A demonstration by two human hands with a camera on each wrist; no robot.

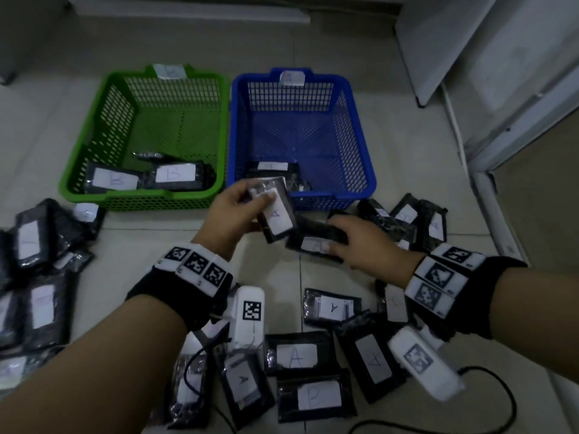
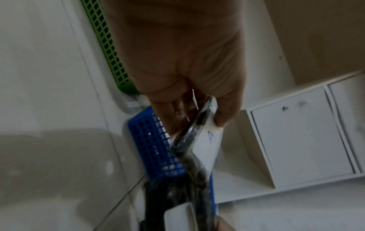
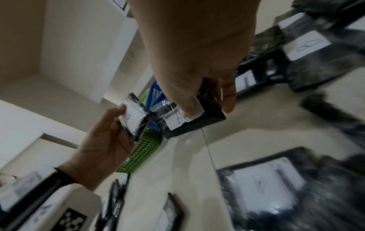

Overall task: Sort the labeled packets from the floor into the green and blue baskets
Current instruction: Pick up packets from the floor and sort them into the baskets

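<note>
The head camera looks steeply down at the floor, green basket [image 1: 144, 136] toward 11 o'clock, blue basket [image 1: 300, 136] toward 12. Each wrist camera sits close behind its fingers; all views share both baskets.

Blue basket [image 1: 360, 136] far half: bare, open from above.
Floor ahead of hands: packets [image 1: 332, 308] crowd it, gaps narrow.

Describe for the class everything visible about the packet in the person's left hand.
The packet is a flat black item in glossy clear plastic wrap, with a white paper label bearing a handwritten A. The left hand pinches its upper end, thumb on the label side, holding it tilted in the air before the blue basket. Its lower end overlaps the packet under the right hand.
</note>
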